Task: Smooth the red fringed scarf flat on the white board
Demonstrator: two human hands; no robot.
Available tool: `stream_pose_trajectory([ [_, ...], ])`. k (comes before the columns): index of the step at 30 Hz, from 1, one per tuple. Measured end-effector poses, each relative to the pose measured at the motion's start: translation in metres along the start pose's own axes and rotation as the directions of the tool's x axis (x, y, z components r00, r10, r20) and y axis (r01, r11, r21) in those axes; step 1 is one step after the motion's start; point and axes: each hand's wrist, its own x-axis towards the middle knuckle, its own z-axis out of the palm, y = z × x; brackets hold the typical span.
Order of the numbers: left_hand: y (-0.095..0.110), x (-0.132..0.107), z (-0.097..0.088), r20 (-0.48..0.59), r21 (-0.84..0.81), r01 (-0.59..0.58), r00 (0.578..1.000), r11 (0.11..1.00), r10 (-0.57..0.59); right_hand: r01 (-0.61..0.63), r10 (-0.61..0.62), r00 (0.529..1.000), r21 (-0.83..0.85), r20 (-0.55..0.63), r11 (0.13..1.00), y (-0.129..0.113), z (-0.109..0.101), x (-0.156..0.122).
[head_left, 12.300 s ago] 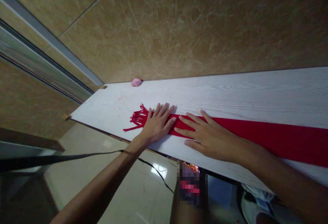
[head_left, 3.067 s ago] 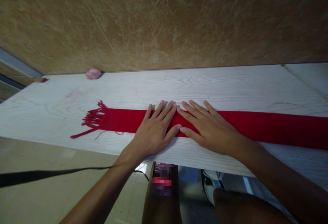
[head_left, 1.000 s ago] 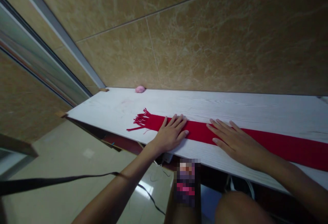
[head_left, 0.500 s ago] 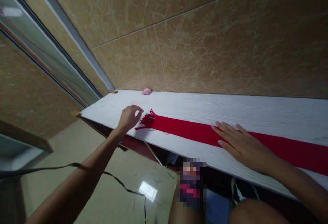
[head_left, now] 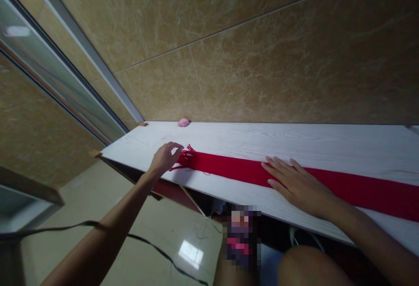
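Observation:
A long red scarf [head_left: 229, 167] lies flat along the white wood-grain tabletop [head_left: 242, 142], its fringe at the left end. At that fringe is my left hand [head_left: 165, 158], its fingers bent and the tips of thumb and forefinger close together in a pinch. Whether a strand sits between those tips, I cannot make out. My right hand [head_left: 293, 183] rests palm down on the scarf further right, fingers stretched out. Past the right edge of the view the scarf's other end is hidden.
A small pink figure [head_left: 183, 122] sits by the tiled wall [head_left: 262, 72] at the back. Glass door panels [head_left: 62, 59] stand at the left. A dark strap [head_left: 153, 247] crosses the lower left. Under the tabletop's front edge are open compartments with cables [head_left: 206, 229].
My left hand has come closer to the fringe, its fingertips now at the strands. My right hand stays flat on the scarf. The whole view has shifted slightly.

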Motion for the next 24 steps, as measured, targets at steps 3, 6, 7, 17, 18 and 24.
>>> stream_pose_trajectory([
  [3, 0.003, -0.002, -0.004, 0.012, -0.012, 0.001, 1.0, 1.0, -0.001, 0.003, -0.003, 1.0, -0.006, -0.003, 1.0, -0.002, -0.002, 0.001],
  [6, 0.012, -0.002, 0.001, 0.014, -0.033, 0.006, 1.0, 0.999, -0.006, 0.009, -0.009, 1.0, -0.028, 0.01, 1.0, -0.004, -0.004, 0.001],
  [7, 0.018, -0.002, 0.006, 0.017, -0.042, 0.005, 1.0, 0.999, -0.004, 0.009, -0.008, 1.0, -0.036, 0.019, 0.999, -0.005, -0.005, 0.001],
  [17, 0.085, -0.02, 0.06, 0.187, -0.069, -0.222, 0.955, 0.973, 0.232, 0.016, -0.016, 1.0, -0.015, 0.007, 1.0, -0.004, -0.006, 0.001],
  [18, 0.087, -0.021, 0.063, 0.205, -0.06, -0.224, 0.951, 0.973, 0.232, 0.011, -0.011, 1.0, -0.017, 0.009, 1.0, -0.004, -0.006, 0.0],
  [24, 0.087, -0.021, 0.073, 0.218, -0.005, -0.193, 0.958, 0.981, 0.189, -0.015, 0.017, 0.998, -0.045, 0.06, 0.999, -0.006, -0.008, 0.0],
])
